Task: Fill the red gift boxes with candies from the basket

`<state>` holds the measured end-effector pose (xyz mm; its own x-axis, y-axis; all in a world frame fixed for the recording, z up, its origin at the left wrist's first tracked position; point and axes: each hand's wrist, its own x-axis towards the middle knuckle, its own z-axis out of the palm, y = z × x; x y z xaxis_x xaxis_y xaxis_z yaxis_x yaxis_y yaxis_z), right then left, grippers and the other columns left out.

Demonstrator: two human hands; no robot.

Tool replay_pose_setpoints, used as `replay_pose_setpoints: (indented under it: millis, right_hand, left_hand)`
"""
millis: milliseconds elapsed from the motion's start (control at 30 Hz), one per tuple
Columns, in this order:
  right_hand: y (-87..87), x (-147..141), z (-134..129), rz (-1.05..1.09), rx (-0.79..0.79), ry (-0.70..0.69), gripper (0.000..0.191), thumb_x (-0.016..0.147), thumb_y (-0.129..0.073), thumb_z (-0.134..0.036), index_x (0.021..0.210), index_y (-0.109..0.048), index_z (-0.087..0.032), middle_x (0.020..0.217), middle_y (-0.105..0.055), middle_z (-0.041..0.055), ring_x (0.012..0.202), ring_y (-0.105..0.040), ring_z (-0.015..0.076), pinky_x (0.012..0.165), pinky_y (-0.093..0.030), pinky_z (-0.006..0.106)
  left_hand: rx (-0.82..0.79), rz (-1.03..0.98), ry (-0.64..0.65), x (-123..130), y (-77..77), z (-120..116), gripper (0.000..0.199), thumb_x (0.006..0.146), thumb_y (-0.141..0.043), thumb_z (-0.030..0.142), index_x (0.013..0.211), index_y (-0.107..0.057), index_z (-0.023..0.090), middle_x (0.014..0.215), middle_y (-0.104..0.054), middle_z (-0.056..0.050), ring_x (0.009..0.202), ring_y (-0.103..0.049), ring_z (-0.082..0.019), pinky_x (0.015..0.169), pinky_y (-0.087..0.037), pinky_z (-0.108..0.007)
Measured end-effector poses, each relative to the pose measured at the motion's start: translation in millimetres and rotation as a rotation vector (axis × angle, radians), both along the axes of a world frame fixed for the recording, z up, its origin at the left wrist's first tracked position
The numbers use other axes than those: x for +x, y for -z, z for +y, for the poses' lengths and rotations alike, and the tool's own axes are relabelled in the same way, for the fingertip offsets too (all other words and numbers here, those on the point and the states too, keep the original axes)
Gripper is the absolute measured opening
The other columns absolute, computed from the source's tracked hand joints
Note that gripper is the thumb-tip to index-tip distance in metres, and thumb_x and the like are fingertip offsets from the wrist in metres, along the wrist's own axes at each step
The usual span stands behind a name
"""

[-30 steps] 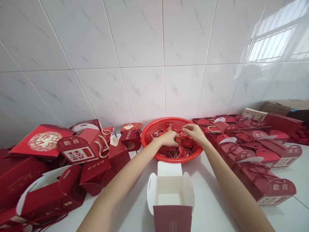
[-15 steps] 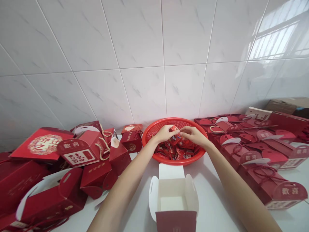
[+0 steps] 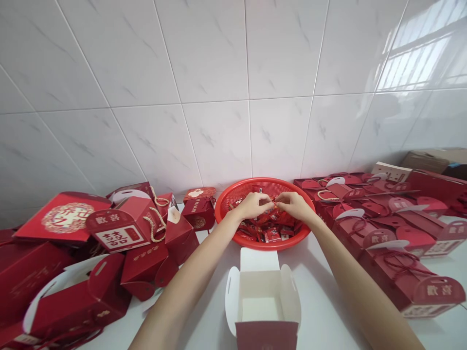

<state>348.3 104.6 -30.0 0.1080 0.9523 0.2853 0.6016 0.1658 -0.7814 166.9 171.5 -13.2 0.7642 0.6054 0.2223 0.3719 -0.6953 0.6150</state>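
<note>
In the head view, my left hand (image 3: 254,205) and my right hand (image 3: 295,206) are over a red plastic basket (image 3: 219,216), their fingertips close together. The fingers of both are bent and drawn together. A bit of red wrapper shows between them, but what each one grips is hidden. Beneath lie many small candies in red wrappers (image 3: 272,235). Directly in front of the basket stands an open box (image 3: 266,335), dark red outside and white inside. Its lid flap and side flaps are spread, and no contents show inside.
Red gift boxes (image 3: 120,228) with rope handles are heaped at the left. Closed boxes (image 3: 397,267) stand in rows at the right. A small red box (image 3: 199,214) sits left of the basket. White tiled wall (image 3: 219,141) rises behind; a cardboard box (image 3: 430,158) is at the far right.
The red-wrapped candy that showed at my left fingertips no longer shows there. My left hand has lowered slightly toward the candies, and my right hand has shifted a little.
</note>
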Motion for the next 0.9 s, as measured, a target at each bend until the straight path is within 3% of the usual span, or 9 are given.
replay_pose_setpoints:
  millis: [100, 233, 333, 500, 567, 667, 800, 900]
  right_hand:
    - [0.8, 1, 2, 0.037, 0.014, 0.035, 0.011, 0.073, -0.059, -0.018, 0.076, -0.07, -0.019, 0.076, -0.073, 0.0034, 0.069, -0.066, 0.0175, 0.066, -0.049, 0.027]
    - [1.2, 1, 2, 0.034, 0.003, 0.024, 0.011, 0.076, -0.06, -0.021, 0.079, -0.07, -0.019, 0.078, -0.074, 0.0043, 0.067, -0.065, 0.0175, 0.065, -0.05, 0.028]
    - [1.1, 0, 1, 0.003, 0.015, 0.023, 0.01, 0.076, -0.061, -0.022, 0.078, -0.07, -0.019, 0.078, -0.074, 0.0044, 0.068, -0.065, 0.0181, 0.065, -0.049, 0.029]
    - [2.6, 0, 1, -0.001, 0.021, -0.008, 0.008, 0.076, -0.061, -0.023, 0.076, -0.068, -0.019, 0.078, -0.073, 0.004, 0.068, -0.065, 0.0172, 0.065, -0.049, 0.028]
    - [3.3, 1, 2, 0.004, 0.024, -0.023, 0.008, 0.076, -0.061, -0.023, 0.075, -0.068, -0.019, 0.079, -0.073, 0.0043, 0.069, -0.065, 0.0177, 0.067, -0.05, 0.029]
    - [1.8, 1, 0, 0.075, 0.028, -0.036, 0.009, 0.076, -0.063, -0.028, 0.075, -0.067, -0.019, 0.077, -0.071, 0.0037, 0.068, -0.064, 0.0175, 0.066, -0.05, 0.029]
    - [-5.8, 0, -5, 0.24, 0.01, -0.122, 0.03, 0.08, -0.065, -0.049, 0.078, -0.067, -0.019, 0.075, -0.07, 0.003, 0.064, -0.063, 0.0165, 0.062, -0.05, 0.028]
    - [-10.9, -2, -9, 0.303, -0.028, -0.205, 0.043, 0.081, -0.064, -0.061, 0.082, -0.067, -0.019, 0.079, -0.071, 0.0038, 0.067, -0.065, 0.0167, 0.062, -0.05, 0.028]
  left_hand:
    - [0.052, 0.223, 0.114, 2, -4.9, -11, 0.023, 0.08, -0.066, 0.043, 0.084, -0.074, 0.022, 0.078, -0.073, -0.002, 0.076, -0.067, -0.021, 0.071, -0.047, -0.028]
    - [0.211, 0.682, 0.097, 10, -7.0, -25, 0.035, 0.065, -0.076, 0.054, 0.081, -0.072, 0.023, 0.077, -0.072, -0.007, 0.081, -0.068, -0.03, 0.076, -0.047, -0.035]
    - [0.191, 0.762, 0.14, 15, -5.0, -28, 0.04, 0.067, -0.073, 0.054, 0.092, -0.071, 0.022, 0.087, -0.073, -0.01, 0.085, -0.067, -0.032, 0.074, -0.047, -0.036]
    - [-0.029, 0.762, 0.266, 18, -0.2, -23, 0.044, 0.067, -0.071, 0.031, 0.11, -0.068, 0.022, 0.087, -0.07, -0.004, 0.078, -0.065, -0.025, 0.062, -0.044, -0.029]
    - [-0.051, 0.7, 0.28, 16, 1.6, -19, 0.044, 0.063, -0.072, 0.027, 0.107, -0.069, 0.021, 0.079, -0.068, -0.002, 0.075, -0.064, -0.024, 0.062, -0.044, -0.028]
    - [-0.102, 0.429, 0.246, 10, 2.4, -7, 0.036, 0.061, -0.075, 0.025, 0.096, -0.07, 0.019, 0.075, -0.065, 0.001, 0.074, -0.062, -0.022, 0.065, -0.044, -0.028]
    - [-0.179, -0.033, 0.068, 1, -1.1, 6, 0.033, 0.059, -0.078, 0.027, 0.089, -0.066, 0.018, 0.081, -0.063, 0.002, 0.078, -0.059, -0.019, 0.071, -0.044, -0.027]
    - [-0.272, -0.261, 0.05, 0, -4.1, 9, 0.034, 0.062, -0.08, 0.036, 0.082, -0.061, 0.016, 0.08, -0.059, 0.003, 0.075, -0.055, -0.015, 0.071, -0.042, -0.027]
